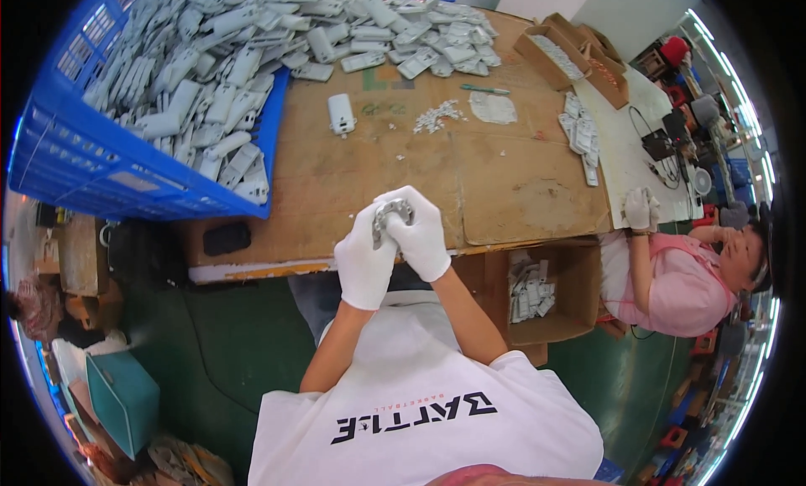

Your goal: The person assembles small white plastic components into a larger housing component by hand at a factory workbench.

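Observation:
Both my hands are in white gloves and meet over the table's near edge. My left hand (363, 263) and my right hand (422, 238) are closed round a small grey-white plastic part (391, 214); the fingers hide most of it, so its exact kind does not show. Ahead of them, a single white plastic casing (340, 114) lies on the cardboard-covered table (378, 162). Small white plastic pieces (437, 117) are heaped to its right. Beside these are a thin green pen-like tool (485, 89) and a flat whitish sheet (493, 108).
A blue crate (126, 179) on the left overflows with white casings (227, 99), piled across the back. Small-part boxes (550, 57) and a row of casings (580, 133) are at right. A cardboard box (575, 293) with casings sits below; a seated co-worker (672, 280) is beyond.

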Action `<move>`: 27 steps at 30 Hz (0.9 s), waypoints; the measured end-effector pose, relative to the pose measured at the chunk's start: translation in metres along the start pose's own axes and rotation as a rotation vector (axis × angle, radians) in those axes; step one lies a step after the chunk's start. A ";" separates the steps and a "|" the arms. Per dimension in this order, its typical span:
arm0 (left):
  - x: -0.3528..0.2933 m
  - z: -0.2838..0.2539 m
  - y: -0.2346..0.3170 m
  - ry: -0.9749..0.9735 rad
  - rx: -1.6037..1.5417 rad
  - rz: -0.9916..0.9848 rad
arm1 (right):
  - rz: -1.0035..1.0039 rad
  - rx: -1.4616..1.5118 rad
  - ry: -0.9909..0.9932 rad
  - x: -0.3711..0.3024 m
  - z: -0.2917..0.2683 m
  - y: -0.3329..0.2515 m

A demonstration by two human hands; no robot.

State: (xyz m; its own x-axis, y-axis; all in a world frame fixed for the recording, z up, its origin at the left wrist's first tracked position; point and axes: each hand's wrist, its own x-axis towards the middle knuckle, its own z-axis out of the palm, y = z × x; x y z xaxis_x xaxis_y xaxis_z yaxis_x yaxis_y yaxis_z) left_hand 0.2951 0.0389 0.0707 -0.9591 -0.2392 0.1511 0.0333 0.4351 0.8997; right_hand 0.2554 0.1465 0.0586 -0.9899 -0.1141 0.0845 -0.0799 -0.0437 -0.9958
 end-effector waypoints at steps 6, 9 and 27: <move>-0.001 0.005 0.006 -0.040 -0.029 -0.057 | 0.011 0.043 -0.022 0.003 -0.005 0.000; 0.007 0.009 0.009 -0.062 -0.079 -0.053 | -0.012 0.044 -0.012 0.002 -0.010 -0.006; 0.016 0.023 0.001 -0.029 -0.146 0.075 | -0.015 0.059 0.040 -0.006 -0.024 -0.002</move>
State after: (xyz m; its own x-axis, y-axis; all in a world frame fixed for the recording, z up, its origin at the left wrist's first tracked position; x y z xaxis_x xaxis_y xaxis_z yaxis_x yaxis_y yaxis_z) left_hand 0.2731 0.0560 0.0647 -0.9600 -0.1849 0.2103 0.1436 0.3197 0.9366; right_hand 0.2582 0.1715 0.0597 -0.9926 -0.0734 0.0969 -0.0891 -0.1039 -0.9906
